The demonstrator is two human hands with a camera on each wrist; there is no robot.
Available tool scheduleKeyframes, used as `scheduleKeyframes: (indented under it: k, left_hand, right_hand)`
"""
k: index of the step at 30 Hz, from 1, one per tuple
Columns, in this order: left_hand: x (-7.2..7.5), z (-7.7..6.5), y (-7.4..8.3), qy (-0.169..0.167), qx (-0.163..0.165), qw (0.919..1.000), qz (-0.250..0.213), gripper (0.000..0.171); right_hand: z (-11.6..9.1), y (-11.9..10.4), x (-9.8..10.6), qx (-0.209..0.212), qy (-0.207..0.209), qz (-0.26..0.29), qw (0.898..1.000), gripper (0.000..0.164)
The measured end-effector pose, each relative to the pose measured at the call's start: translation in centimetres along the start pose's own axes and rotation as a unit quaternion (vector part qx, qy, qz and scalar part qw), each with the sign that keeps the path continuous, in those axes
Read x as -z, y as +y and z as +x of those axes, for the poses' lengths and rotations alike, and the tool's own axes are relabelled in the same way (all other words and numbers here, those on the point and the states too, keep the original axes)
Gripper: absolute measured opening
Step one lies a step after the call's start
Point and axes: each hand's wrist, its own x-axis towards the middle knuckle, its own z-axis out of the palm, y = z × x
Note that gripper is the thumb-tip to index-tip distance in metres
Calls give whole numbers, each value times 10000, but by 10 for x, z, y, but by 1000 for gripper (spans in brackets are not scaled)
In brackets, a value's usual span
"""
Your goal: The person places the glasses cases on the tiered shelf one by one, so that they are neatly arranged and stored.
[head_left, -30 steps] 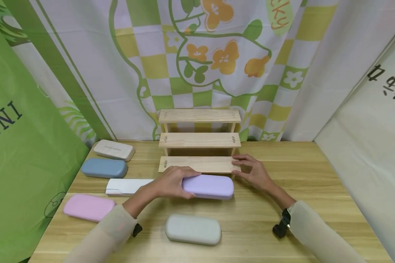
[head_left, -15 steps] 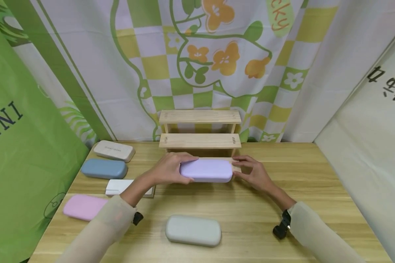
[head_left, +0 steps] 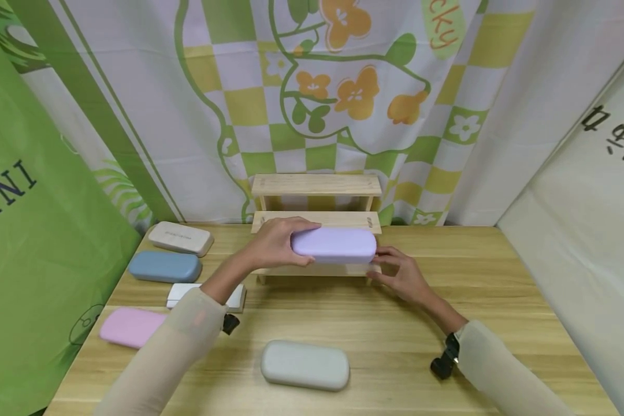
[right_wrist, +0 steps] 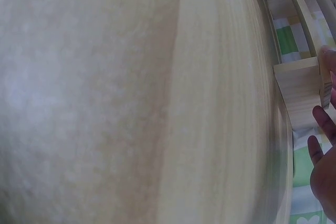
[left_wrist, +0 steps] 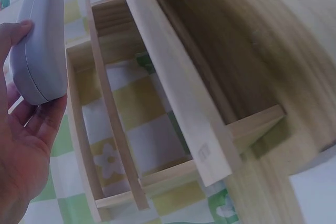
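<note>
My left hand grips the left end of a lavender glasses case, thumb toward the front and fingers behind. In the left wrist view the case is clear of the boards, and a seam runs along its side. Below and behind it stands a three-tier wooden display rack. From the head view, the case covers much of the lowest board and part of the middle one. My right hand holds the right end of the lowest board between thumb and fingers; the right wrist view shows this hand only partly.
Left on the wooden table lie a cream case, a blue case, a white case and a pink case. A grey-green case lies in front. A patterned curtain hangs behind the rack.
My left hand has lifted the lavender case from in front of the rack, up and away from me, to over the lowest board. My right hand stays at the board's right end.
</note>
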Motion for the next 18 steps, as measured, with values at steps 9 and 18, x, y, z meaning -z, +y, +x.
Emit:
scheduleKeyframes:
  k: [9, 18]
  left_hand:
    - [4, 17, -3, 131, 134, 9998, -30, 73]
    - [11, 34, -2, 131, 366, 9992, 40, 73]
  right_hand:
    - [0, 0, 0, -92, -117, 119, 9998, 29]
    - [0, -1, 1, 86, -93, 313, 9994, 30]
